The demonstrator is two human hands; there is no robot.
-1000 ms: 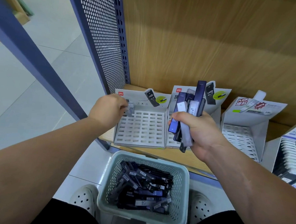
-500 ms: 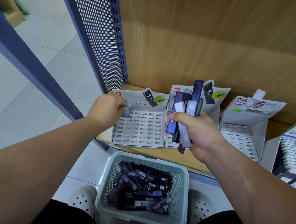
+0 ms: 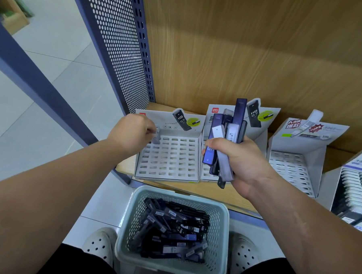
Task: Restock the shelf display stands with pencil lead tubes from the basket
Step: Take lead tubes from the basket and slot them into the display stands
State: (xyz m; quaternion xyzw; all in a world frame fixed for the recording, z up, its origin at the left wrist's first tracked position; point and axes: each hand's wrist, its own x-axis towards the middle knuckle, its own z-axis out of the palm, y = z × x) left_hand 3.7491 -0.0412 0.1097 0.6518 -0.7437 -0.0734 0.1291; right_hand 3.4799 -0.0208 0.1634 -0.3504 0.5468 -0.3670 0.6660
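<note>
My left hand (image 3: 132, 132) pinches one grey lead tube (image 3: 157, 135) at the back left corner of the leftmost white slotted display stand (image 3: 170, 157). My right hand (image 3: 237, 160) grips a bundle of several blue, grey and black lead tubes (image 3: 226, 139) upright in front of the second stand (image 3: 265, 120), hiding most of its grid. A pale green basket (image 3: 222, 218) below the shelf edge holds several dark lead tubes (image 3: 175, 230).
A third white stand (image 3: 294, 163) stands to the right, and a box of white tubes (image 3: 355, 188) at the far right. A perforated blue panel (image 3: 117, 49) bounds the shelf on the left; a wooden back wall (image 3: 243, 46) lies behind. White shoes (image 3: 99, 243) flank the basket.
My left hand has stayed at the stand's back left corner with the grey tube standing a little lower in the grid. The right hand holds its bundle in the same place.
</note>
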